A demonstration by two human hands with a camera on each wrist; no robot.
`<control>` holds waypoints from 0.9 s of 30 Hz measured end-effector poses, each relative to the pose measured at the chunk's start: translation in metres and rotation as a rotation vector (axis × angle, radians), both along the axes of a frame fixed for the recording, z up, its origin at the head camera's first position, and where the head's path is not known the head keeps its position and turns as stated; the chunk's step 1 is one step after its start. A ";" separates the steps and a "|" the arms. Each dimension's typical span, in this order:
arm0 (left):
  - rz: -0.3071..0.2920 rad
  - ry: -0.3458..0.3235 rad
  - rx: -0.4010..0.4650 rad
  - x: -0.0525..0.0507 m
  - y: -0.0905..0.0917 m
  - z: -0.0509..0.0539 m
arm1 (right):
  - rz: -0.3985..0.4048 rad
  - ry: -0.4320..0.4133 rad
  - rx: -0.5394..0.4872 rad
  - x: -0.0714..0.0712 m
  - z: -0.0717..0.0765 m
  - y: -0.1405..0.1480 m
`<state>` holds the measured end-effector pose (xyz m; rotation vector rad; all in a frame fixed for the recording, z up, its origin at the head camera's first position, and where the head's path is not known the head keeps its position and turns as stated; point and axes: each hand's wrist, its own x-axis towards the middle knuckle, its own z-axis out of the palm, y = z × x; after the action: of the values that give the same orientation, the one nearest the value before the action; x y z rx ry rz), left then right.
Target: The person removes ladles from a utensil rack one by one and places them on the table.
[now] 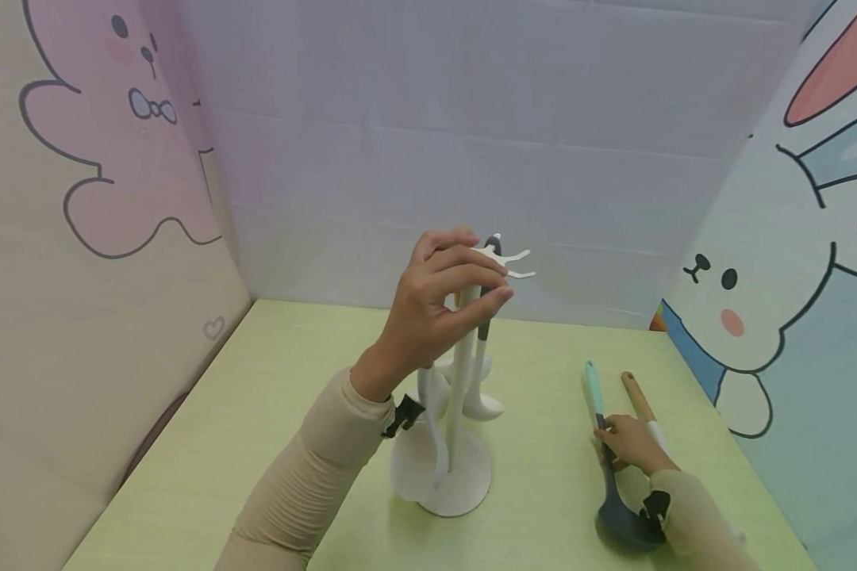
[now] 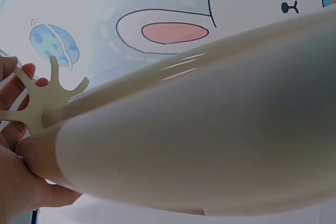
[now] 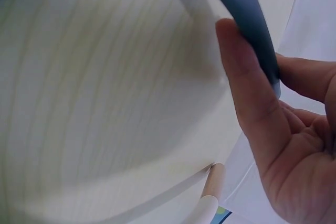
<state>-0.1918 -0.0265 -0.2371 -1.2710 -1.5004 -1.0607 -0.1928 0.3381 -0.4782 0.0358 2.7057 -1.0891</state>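
My left hand point(image 1: 443, 289) is at the top of a white utensil stand point(image 1: 464, 501), its fingers curled round the branched hooks. In the left wrist view, a white utensil point(image 2: 199, 135) with a brown handle end hangs close to the camera, by the thumb; its kind is unclear. Over on the right, my right hand point(image 1: 632, 444) pinches a dark ladle point(image 1: 624, 523) with a mint handle between thumb and fingers. The ladle lies along the table, bowl toward me. Several utensils hang on the stand, among them a white ladle point(image 1: 484, 408) with a dark handle.
Beside the right hand lies a white utensil with a wooden handle point(image 1: 637, 394); its far part is hidden by the arm. A pale green table point(image 1: 314, 341) carries everything. Printed cloth walls point(image 1: 471, 119) stand at the back and both sides.
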 end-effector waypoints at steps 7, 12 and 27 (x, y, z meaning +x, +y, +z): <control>-0.030 -0.021 0.004 -0.001 -0.003 -0.001 | -0.003 -0.002 0.008 0.000 -0.002 0.000; -0.063 -0.026 -0.002 -0.003 -0.006 -0.001 | -0.002 0.011 0.017 0.001 -0.003 -0.001; -0.175 -0.104 -0.044 -0.009 -0.015 0.000 | -0.018 -0.015 0.015 -0.003 -0.009 0.000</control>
<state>-0.2003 -0.0417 -0.2373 -1.4172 -1.5177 -1.2293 -0.1956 0.3382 -0.4871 0.0712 2.7053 -1.0690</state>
